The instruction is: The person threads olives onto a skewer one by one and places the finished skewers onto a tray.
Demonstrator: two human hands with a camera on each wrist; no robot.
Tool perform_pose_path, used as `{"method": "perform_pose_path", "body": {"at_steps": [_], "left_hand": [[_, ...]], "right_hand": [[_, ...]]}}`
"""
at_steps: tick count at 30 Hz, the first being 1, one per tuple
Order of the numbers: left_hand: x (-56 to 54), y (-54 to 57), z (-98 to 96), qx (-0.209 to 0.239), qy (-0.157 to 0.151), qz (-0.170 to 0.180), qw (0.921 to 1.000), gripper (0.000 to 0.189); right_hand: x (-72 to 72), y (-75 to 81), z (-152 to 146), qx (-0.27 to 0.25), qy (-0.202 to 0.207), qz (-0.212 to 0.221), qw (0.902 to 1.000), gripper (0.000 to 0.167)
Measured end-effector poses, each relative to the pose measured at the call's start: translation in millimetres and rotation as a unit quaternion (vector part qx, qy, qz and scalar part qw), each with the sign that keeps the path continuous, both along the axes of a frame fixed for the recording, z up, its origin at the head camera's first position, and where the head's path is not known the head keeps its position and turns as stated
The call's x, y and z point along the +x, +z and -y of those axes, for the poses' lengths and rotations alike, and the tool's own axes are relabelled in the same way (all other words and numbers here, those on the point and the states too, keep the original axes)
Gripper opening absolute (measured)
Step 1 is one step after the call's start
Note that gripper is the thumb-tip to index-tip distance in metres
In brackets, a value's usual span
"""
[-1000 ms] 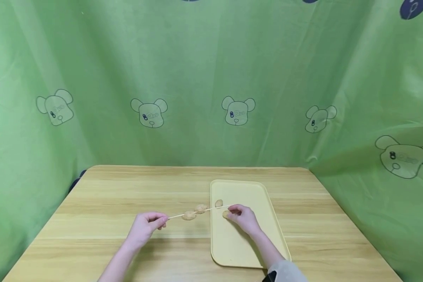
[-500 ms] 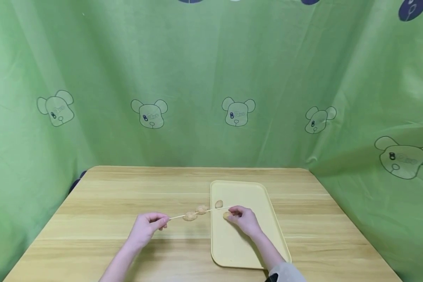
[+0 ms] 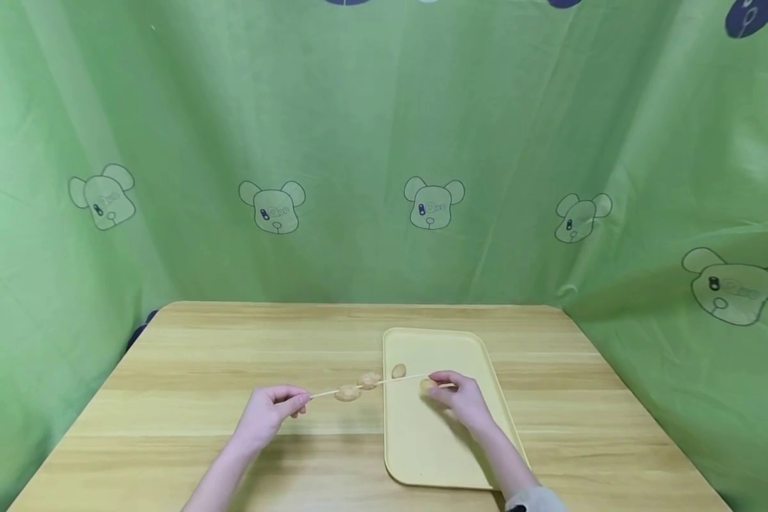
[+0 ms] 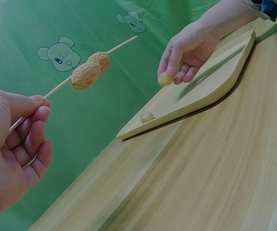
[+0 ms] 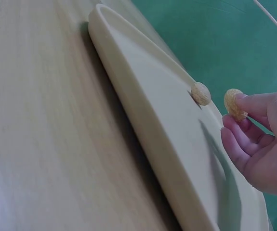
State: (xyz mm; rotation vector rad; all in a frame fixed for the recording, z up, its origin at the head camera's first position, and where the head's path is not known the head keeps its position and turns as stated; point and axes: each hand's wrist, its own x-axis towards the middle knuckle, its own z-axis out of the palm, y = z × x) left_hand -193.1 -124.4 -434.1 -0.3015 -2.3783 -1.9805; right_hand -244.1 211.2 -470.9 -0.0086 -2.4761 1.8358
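Note:
A thin wooden skewer [image 4: 59, 89] is pinched near its blunt end between the thumb and fingers of my left hand [image 4: 15, 139]. Two wrinkled golden-brown balls [image 4: 85, 76] are threaded on it, pressed together, and its pointed tip sticks out bare beyond them. My right hand [image 3: 464, 398] pinches a loose ball [image 5: 234, 104] of the same kind between thumb and fingertips, over the tray. In the left wrist view this ball is apart from the skewer's tip. Another loose ball [image 5: 201, 94] lies on the tray near its left edge.
The pale yellow rectangular tray [image 3: 422, 455] lies on the wood-grain table [image 3: 281, 327], right of the middle. A green curtain [image 3: 352, 107] with bear-head prints hangs behind the table and along its sides.
My right hand has shifted to the right with the ball it pinches, away from the left hand. The left hand and skewer have barely moved.

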Motion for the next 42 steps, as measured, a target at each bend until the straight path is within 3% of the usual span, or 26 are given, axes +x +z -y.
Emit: {"method": "perform_pose_path", "body": {"at_steps": [13, 20, 33, 37, 42], "left_hand": [[-0.6, 1.8, 2.8, 0.01, 0.003, 0.003, 0.9999, 0.017], [-1.3, 3.5, 3.9, 0.003, 0.02, 0.016, 0.9997, 0.016], [-2.0, 3.1, 7.2, 0.009, 0.013, 0.012, 0.9998, 0.017], [-0.7, 4.7, 8.1, 0.003, 0.012, 0.001, 0.9999, 0.017], [0.7, 5.0, 9.4, -0.003, 0.018, 0.0, 0.9998, 0.016]], "right_hand": [[14.6, 17.8, -11, -0.073, 0.028, -0.003, 0.9969, 0.035], [19.5, 22.2, -17, -0.084, 0.045, -0.033, 0.9949, 0.036], [30.4, 33.5, -12, -0.106, 0.086, -0.088, 0.9867, 0.038], [26.7, 25.1, -11, -0.127, 0.11, -0.148, 0.9746, 0.034], [8.0, -3.9, -20, -0.171, 0.182, -0.212, 0.9448, 0.029]]}}
